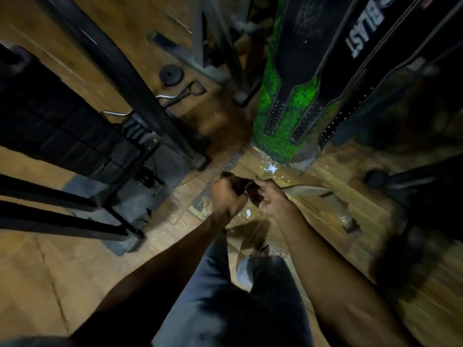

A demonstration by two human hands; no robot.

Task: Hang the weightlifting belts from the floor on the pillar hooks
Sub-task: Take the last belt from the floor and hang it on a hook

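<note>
I look straight down at the wooden floor beside a green pillar (280,101). Black weightlifting belts (298,53) hang down its side, one with white lettering (363,38). A brown belt (313,191) is lifted just above the floor in front of the pillar's foot; its strap trails off to the right. My left hand (225,196) is closed on the belt's dark end. My right hand (271,199) grips the belt right beside it. The picture is blurred and the hooks are not visible.
A black machine frame and weight stack (75,136) fill the left side. A small weight plate (171,75) and a cable handle (185,93) lie on the floor behind. More dark equipment (411,179) stands at the right. My legs (238,296) are below.
</note>
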